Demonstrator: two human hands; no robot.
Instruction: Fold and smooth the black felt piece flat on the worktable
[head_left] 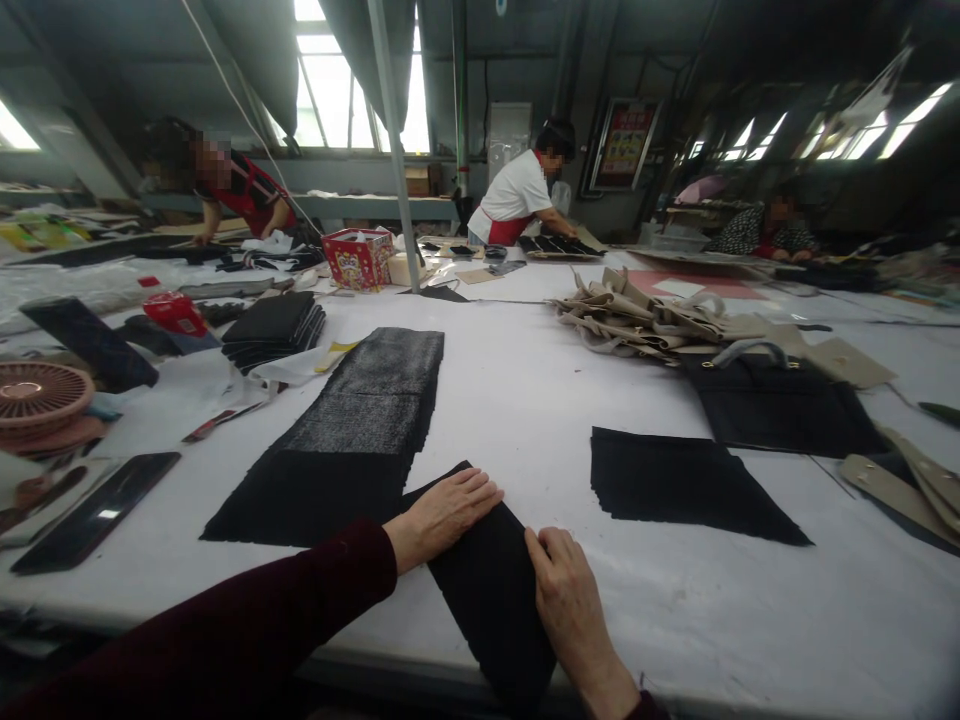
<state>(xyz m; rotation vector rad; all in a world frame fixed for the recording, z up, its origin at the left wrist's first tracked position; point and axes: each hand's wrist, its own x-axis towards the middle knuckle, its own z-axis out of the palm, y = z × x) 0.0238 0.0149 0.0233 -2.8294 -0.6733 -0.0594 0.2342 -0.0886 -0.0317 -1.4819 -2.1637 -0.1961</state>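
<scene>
A piece of black fabric point(491, 580) lies slantwise at the table's front edge, its near end reaching the edge. My left hand point(448, 510) rests flat on its upper part, fingers stretched out. At the fabric's right edge, my right hand point(570, 600) has its fingers curled in, thumb and forefinger pinching the edge. Just left and farther back, a long black strip point(360, 420) with a speckled grey upper part lies flat; its lower end is beside my left hand. To the right is another flat black fabric piece point(682, 485) with ragged edges.
A beige pile of straps and pieces point(645, 315) and a black bag panel with handle point(780, 405) lie at right. Folded black pieces point(274, 328), a red-capped bottle point(176, 315), a pink fan point(41, 395) and a phone point(97, 510) stand left. Several people work behind.
</scene>
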